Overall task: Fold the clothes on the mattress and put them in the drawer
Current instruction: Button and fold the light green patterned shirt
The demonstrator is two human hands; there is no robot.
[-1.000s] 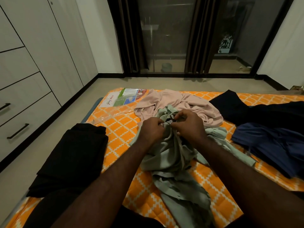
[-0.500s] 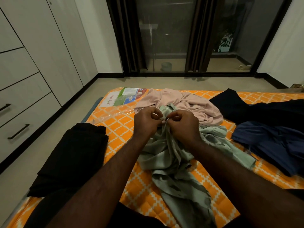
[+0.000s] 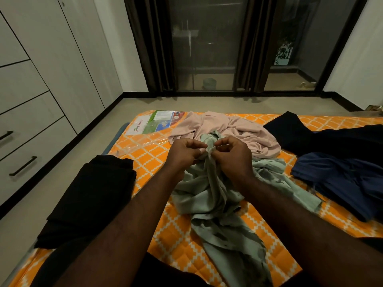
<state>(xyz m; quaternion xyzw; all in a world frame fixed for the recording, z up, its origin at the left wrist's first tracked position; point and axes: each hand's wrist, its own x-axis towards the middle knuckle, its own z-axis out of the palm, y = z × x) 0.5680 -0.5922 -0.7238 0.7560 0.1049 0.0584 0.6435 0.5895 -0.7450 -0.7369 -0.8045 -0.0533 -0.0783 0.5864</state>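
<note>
Green shirt (image 3: 209, 195) lies crumpled in the middle of the mattress (image 3: 149, 168), bunched up and trailing toward the near edge, and both hands are on its far end. Left hand (image 3: 183, 155) and right hand (image 3: 232, 157) sit knuckle to knuckle, fingers curled, each pinching a small bit of cloth at the top of the bunch. It could be a placket or a button, but it's too small to tell.

Risk one: both pinches are tiny and the fabric looks thin and slippery, so one tug and the edge could slide out of the fingers. Risk two: the rest of the shirt is twisted below the hands. Lift or spread it from here and that twist may carry into the fold, giving a lumpy bundle. Risk three: the pink top (image 3: 238, 131) touches the shirt on the far side, so a pull could drag it along. Navy garment (image 3: 342, 179) at right lies just beside a green sleeve, same worry. Black pile (image 3: 93, 193) at left, looking folded, is near the left forearm, and a wide swing of the elbow could shove it off the mattress edge. Drawers (image 3: 31, 146) at left are shut, so nothing goes in until a hand comes free
</note>
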